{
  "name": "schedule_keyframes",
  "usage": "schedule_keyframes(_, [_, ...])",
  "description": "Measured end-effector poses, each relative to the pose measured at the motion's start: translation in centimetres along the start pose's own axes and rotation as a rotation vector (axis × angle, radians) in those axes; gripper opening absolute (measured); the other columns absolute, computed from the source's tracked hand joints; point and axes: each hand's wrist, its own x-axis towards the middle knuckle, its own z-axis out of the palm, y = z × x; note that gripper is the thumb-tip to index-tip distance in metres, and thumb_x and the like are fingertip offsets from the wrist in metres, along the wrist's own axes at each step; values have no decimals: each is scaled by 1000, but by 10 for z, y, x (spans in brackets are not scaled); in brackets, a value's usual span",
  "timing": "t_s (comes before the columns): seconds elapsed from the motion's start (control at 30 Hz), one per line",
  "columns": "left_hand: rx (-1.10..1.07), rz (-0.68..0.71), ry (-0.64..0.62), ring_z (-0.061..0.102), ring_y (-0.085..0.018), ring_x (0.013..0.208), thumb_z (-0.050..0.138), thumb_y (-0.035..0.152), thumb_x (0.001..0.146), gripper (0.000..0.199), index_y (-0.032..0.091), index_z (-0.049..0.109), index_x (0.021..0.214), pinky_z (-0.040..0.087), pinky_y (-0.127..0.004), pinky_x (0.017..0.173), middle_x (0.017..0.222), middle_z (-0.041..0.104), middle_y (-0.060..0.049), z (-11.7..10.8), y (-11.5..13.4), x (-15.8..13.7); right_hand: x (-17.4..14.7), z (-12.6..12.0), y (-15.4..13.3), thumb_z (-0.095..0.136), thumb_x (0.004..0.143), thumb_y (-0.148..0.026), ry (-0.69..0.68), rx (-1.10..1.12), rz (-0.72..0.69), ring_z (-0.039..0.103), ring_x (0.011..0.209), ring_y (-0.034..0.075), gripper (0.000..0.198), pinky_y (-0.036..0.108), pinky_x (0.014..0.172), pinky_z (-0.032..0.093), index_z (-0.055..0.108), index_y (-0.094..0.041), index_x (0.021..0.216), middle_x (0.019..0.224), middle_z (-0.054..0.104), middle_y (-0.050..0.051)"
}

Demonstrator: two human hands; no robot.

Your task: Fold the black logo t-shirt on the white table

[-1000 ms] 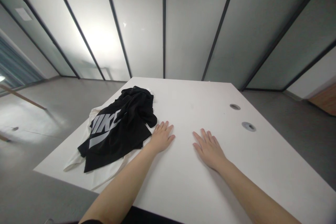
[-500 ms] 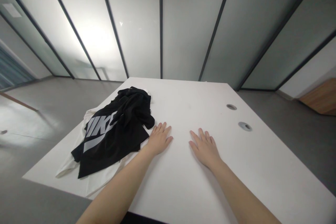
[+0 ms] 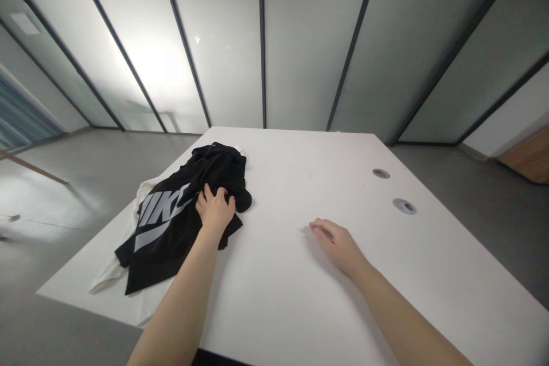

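Note:
A crumpled black T-shirt (image 3: 171,251) with large grey letters and a grey swoosh lies on the left part of the white table. My left hand (image 3: 215,207) is on its right side, fingers curled into the dark fabric and gripping it; the fingertips are partly hidden in the folds. Under the black T-shirt, white clothing (image 3: 109,274) sticks out at the left and front. Over the middle of the table, my right hand (image 3: 337,243) is held apart from the clothes, its fingers drawn together near the thumb, with nothing visible in them.
The white table (image 3: 274,297) has two round cable holes on its right side, a farther grommet (image 3: 381,173) and a nearer grommet (image 3: 404,206). Behind it stands a frosted glass partition (image 3: 313,40) with dark frames. Grey floor (image 3: 128,154) surrounds the table.
My left hand has moved left from the tabletop onto the black T-shirt and curled its fingers. My right hand, flat and spread before, has lifted slightly and drawn its fingers together.

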Motion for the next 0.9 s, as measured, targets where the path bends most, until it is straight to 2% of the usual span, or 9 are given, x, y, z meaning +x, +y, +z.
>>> schedule_keyframes(0.17, [-63,-27,1,60,-43,124,58,32,97,28,14,70,115,48,-60,102,130,67,-22,-3,-13,13,0,-1,-14,46,102,-49,-24,4,-49,71,103,26,40,46,101,55,77,-24,108,108,78,9])
schedule_keyframes(0.27, [-310,84,4,67,-33,112,58,26,96,18,18,71,104,51,-49,102,115,73,-13,-7,-7,15,3,-1,-17,47,101,-48,-8,-13,-64,71,101,26,39,46,98,56,78,-24,106,107,78,9])
schedule_keyframes(0.37, [-661,202,-138,69,-23,91,61,27,94,12,20,70,93,55,-38,88,94,74,-6,-10,10,6,4,0,-18,48,102,-49,4,25,-47,71,102,27,39,41,86,59,78,-24,106,110,77,10])
schedule_keyframes(0.47, [-1028,307,-440,65,-18,76,68,38,93,19,20,69,91,54,-31,73,84,70,-4,-12,33,-22,6,3,-21,49,102,-56,11,114,-4,72,101,29,44,42,88,59,77,-23,106,109,78,12])
schedule_keyframes(0.57, [-1297,479,-937,69,-19,85,79,48,89,31,18,71,92,55,-31,79,94,73,-7,-16,53,-59,4,7,-27,43,101,-68,-31,371,99,73,106,31,59,48,93,58,73,-22,121,116,78,14])
schedule_keyframes(0.67, [-1375,643,-1587,73,-27,110,87,52,83,54,20,70,123,57,-40,93,118,75,-13,-25,63,-87,0,9,-33,49,99,-70,-131,623,202,73,115,30,65,48,97,58,58,-24,145,129,74,14])
schedule_keyframes(0.73, [-1360,686,-1774,69,-31,124,85,51,85,66,21,63,140,55,-46,101,133,71,-17,-31,65,-90,-3,10,-37,65,92,-61,-181,648,243,72,118,29,70,46,101,58,51,-26,152,132,73,13])
schedule_keyframes(0.8, [-1361,666,-1603,69,-32,125,77,49,93,55,20,64,138,54,-47,103,136,69,-19,-35,63,-82,-5,8,-38,73,86,-51,-224,644,294,74,114,29,75,45,98,60,49,-26,152,131,73,13])
schedule_keyframes(0.9, [-1189,564,-928,69,-28,121,62,41,102,32,20,69,124,52,-45,107,129,73,-16,-28,53,-56,-3,1,-35,67,87,-44,-258,717,366,76,108,29,64,45,95,61,53,-27,147,127,75,10])
